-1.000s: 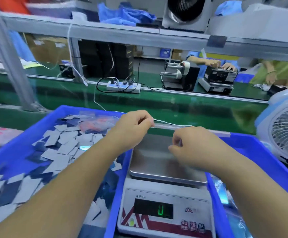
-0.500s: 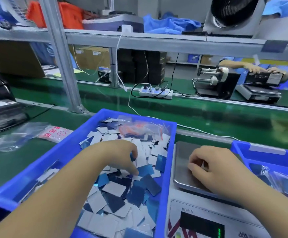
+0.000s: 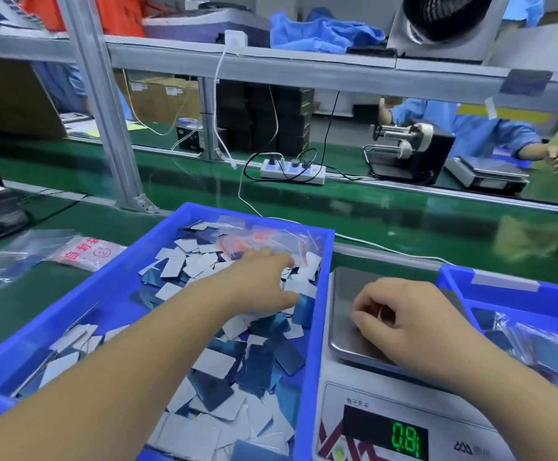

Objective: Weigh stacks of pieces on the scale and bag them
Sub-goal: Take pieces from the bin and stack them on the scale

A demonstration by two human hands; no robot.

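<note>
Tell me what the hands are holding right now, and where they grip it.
The left hand reaches flat over the pieces in the blue bin, gripping nothing. The right hand curls over the scale pan; any hold there cannot be told.

A factory packing line: green conveyor belt point(image 3: 404, 207) across the frame's middle; aluminium-framed shelf point(image 3: 304, 66) above; blue-coated worker point(image 3: 463, 128) (upper right) opposite.

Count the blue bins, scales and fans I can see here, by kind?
Blue bins: 2, the bin of pieces and the bin of bags
Scales: 2, the near scale and the far scale
Fans: 1, the shelf fan
Total: 5
</note>
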